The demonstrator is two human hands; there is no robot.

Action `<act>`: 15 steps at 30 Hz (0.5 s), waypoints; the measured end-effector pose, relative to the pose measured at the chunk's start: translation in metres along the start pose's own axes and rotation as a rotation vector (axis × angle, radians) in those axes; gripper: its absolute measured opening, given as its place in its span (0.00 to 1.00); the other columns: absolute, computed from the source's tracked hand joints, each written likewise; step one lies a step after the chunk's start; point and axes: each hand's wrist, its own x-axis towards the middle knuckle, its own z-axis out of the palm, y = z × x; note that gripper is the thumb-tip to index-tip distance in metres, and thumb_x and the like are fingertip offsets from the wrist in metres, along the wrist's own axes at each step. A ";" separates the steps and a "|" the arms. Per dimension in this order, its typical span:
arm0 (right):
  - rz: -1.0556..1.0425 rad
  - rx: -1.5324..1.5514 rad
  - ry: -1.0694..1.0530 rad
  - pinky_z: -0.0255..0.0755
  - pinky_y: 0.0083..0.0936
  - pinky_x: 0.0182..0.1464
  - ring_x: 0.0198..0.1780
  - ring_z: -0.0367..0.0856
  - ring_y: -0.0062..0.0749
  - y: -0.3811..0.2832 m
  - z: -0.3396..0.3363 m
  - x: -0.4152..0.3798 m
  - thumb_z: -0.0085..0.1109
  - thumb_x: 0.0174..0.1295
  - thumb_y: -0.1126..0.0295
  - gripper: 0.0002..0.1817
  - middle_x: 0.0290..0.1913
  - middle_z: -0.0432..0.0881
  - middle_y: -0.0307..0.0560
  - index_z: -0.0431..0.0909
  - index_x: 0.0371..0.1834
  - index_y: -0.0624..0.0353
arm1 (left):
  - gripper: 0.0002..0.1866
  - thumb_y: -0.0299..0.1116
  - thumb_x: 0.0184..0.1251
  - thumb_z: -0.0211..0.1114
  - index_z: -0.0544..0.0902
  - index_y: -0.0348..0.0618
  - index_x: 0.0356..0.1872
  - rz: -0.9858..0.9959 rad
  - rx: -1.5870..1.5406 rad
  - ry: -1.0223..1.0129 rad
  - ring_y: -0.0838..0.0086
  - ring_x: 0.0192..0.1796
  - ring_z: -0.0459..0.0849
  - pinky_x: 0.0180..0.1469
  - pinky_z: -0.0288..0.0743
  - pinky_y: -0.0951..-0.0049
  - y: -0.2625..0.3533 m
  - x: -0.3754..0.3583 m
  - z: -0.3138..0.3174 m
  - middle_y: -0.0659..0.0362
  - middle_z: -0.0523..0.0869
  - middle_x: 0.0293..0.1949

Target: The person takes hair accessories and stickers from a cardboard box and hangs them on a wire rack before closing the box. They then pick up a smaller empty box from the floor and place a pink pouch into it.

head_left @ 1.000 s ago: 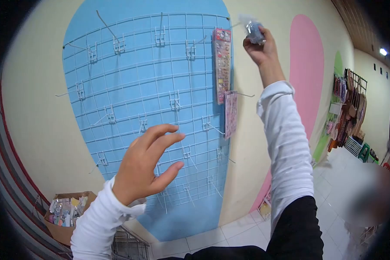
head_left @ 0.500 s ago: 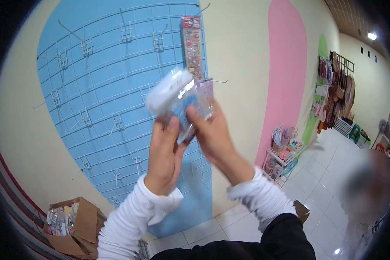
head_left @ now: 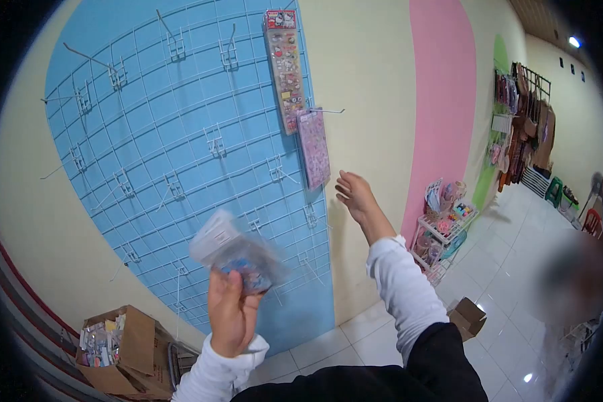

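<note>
My left hand (head_left: pixel 231 308) grips a stack of clear plastic packets (head_left: pixel 238 254) with blue printing, in front of the lower part of the white wire grid (head_left: pixel 201 100). The packets are slightly blurred. My right hand (head_left: pixel 357 195) is raised with its fingers apart and nothing in them, near the lower right of a purple patterned pack (head_left: pixel 313 149) that hangs on a hook. A long sticker pack with a red header (head_left: pixel 285 70) hangs above and to the left of the purple pack.
An open cardboard box (head_left: pixel 137 348) of packaged goods stands at the lower left. On the right are a white rack (head_left: pixel 442 238) of small items, a small open box (head_left: pixel 467 317) on the floor, hanging bags (head_left: pixel 532 127) and a blurred person (head_left: pixel 573 285).
My right hand has let go of the packets and moved right. My left hand has moved down and left with them. The purple pack now shows fully as the view has shifted.
</note>
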 end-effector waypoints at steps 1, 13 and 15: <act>0.123 -0.038 0.000 0.55 0.40 0.62 0.61 0.60 0.47 0.008 -0.005 0.014 0.56 0.58 0.55 0.34 0.56 0.65 0.54 0.56 0.62 0.62 | 0.20 0.39 0.70 0.48 0.60 0.44 0.60 0.002 0.001 0.002 0.64 0.55 0.74 0.55 0.71 0.58 0.003 -0.005 -0.002 0.55 0.72 0.54; 0.224 0.617 -0.140 0.64 0.45 0.59 0.55 0.70 0.47 0.022 0.009 0.021 0.59 0.57 0.68 0.21 0.50 0.73 0.52 0.67 0.53 0.60 | 0.21 0.39 0.70 0.47 0.59 0.43 0.61 0.066 0.045 0.099 0.63 0.57 0.72 0.57 0.69 0.56 0.020 -0.029 -0.028 0.54 0.70 0.56; 0.074 0.740 -0.161 0.79 0.33 0.44 0.43 0.79 0.41 0.017 0.005 0.014 0.57 0.58 0.72 0.12 0.42 0.78 0.50 0.71 0.44 0.62 | 0.21 0.39 0.70 0.47 0.59 0.43 0.61 0.067 0.035 0.116 0.63 0.57 0.72 0.57 0.69 0.56 0.023 -0.033 -0.030 0.54 0.70 0.56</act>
